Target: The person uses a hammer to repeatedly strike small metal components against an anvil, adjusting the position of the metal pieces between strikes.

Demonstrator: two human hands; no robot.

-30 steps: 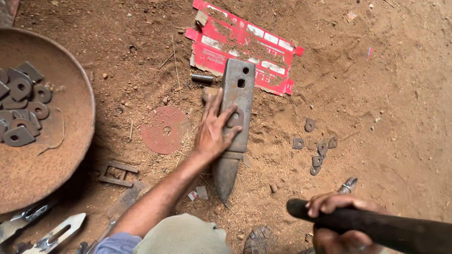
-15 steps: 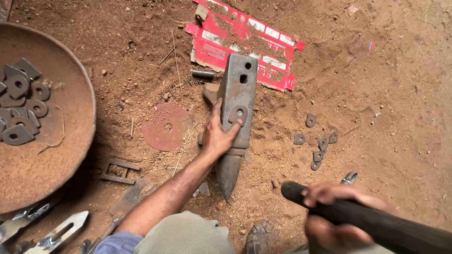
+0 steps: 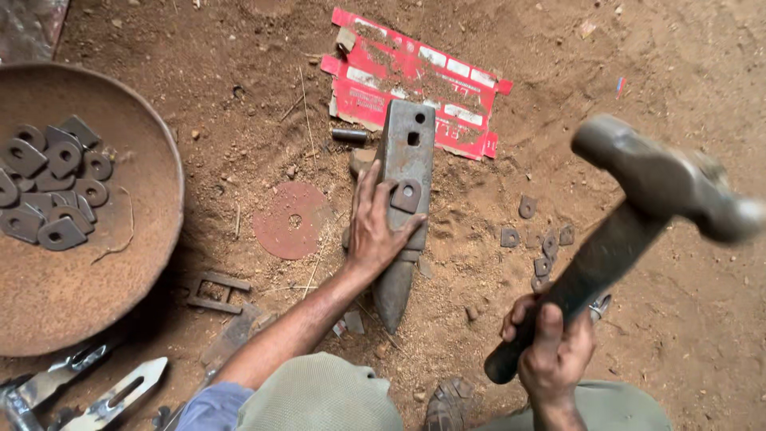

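Observation:
A grey steel anvil lies half sunk in the dirt, its pointed end toward me. On it rests a small flat metal piece with a hole. My left hand presses on the anvil with its fingers steadying that piece. My right hand grips the dark handle of a hammer, raised and blurred above the ground to the right of the anvil, head up.
A rusty round pan at left holds several similar grey pieces. More pieces lie in the dirt right of the anvil. Red flattened cardboard, a rusty disc, a short pin and metal blades lie around.
The hammer has swung up from low at the lower right to high over the ground at right. My left hand stays on the anvil, holding the piece.

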